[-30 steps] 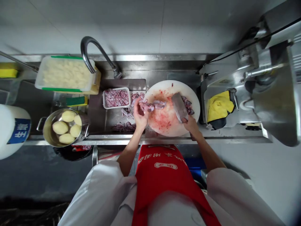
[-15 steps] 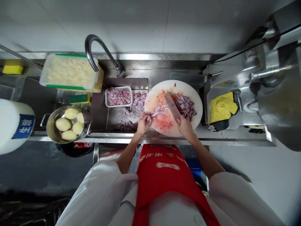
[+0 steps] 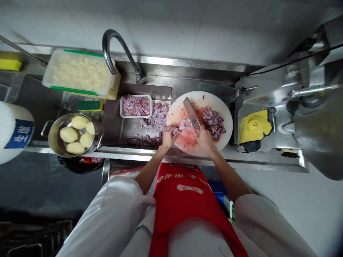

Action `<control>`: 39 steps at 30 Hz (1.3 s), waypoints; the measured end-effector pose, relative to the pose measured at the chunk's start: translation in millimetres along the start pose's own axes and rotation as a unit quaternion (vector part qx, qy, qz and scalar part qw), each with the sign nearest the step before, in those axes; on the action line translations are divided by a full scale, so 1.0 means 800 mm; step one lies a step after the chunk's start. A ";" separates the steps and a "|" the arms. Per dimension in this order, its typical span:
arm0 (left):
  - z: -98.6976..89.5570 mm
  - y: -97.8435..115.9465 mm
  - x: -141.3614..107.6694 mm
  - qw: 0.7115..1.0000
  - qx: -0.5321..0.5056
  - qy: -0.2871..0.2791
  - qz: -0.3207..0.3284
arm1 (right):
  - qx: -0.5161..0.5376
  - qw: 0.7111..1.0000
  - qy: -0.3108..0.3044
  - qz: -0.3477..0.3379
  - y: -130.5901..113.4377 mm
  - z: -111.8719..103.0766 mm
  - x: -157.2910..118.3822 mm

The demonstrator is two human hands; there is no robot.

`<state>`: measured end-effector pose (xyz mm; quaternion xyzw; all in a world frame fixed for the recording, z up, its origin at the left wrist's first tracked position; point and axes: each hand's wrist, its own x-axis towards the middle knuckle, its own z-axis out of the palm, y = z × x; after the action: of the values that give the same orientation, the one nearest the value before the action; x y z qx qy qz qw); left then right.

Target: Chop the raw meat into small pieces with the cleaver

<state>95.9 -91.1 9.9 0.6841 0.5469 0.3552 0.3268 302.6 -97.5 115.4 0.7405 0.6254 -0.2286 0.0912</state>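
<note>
My right hand (image 3: 205,139) is closed round the handle of a cleaver (image 3: 191,112), whose blade stands over the round white cutting board (image 3: 184,144). At the board's left edge, my left hand (image 3: 168,137) grips one end of a pale skinned frog (image 3: 184,125), which lies across the board towards the blade. Right of the cleaver is a heap of dark red pieces (image 3: 213,123). Red stains mark the board. In the sink to the left are a white basket of chopped meat (image 3: 136,106) and more skinned animals (image 3: 160,114).
A curved faucet (image 3: 120,39) rises behind the sink. Further left are a lidded container (image 3: 80,73), a green-yellow sponge (image 3: 90,105), a pot of peeled potatoes (image 3: 75,135) and a white tub (image 3: 13,132). A yellow cloth (image 3: 255,125) lies at the right.
The cleaver has shifted left relative to the board, with its blade now by the frog's legs. My left hand remains at the board's left edge. The whole view has tilted slightly.
</note>
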 end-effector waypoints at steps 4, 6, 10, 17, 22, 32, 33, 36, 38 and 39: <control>-0.005 -0.005 -0.007 1.000 -0.022 0.018 -0.008 | -0.002 1.000 -0.026 -0.016 -0.007 -0.004 0.003; -0.006 -0.008 -0.010 0.999 -0.021 0.025 -0.012 | 0.001 1.000 -0.016 -0.013 -0.007 -0.011 0.003; -0.004 -0.010 -0.011 0.999 -0.010 0.027 -0.016 | 0.020 0.998 0.062 -0.003 -0.007 -0.023 0.010; -0.008 -0.007 -0.009 0.999 -0.020 0.023 -0.017 | 0.026 0.999 -0.022 -0.014 -0.002 0.009 0.031; -0.011 -0.004 -0.013 0.999 -0.030 0.013 -0.028 | -0.001 0.999 -0.050 0.003 0.021 0.015 0.010; 0.042 0.002 0.029 0.998 0.041 -0.028 0.041 | -0.006 0.999 -0.038 -0.022 0.018 0.011 0.021; 0.044 0.000 0.029 0.997 0.046 -0.027 0.046 | -0.010 0.999 -0.044 -0.019 0.024 0.011 0.018; 0.046 -0.004 0.026 0.996 0.056 -0.025 0.059 | -0.018 0.999 -0.046 -0.016 0.032 0.005 0.006; 0.048 -0.007 0.023 0.996 0.059 -0.026 0.061 | -0.017 1.000 -0.018 -0.008 0.027 -0.002 0.003; 0.049 -0.008 0.023 0.996 0.060 -0.026 0.061 | -0.014 1.000 0.000 -0.003 0.022 -0.006 0.003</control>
<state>128.1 -74.3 -14.0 0.7438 0.5157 0.3227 0.2768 320.6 -96.7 115.8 0.7371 0.6311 -0.2199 0.1005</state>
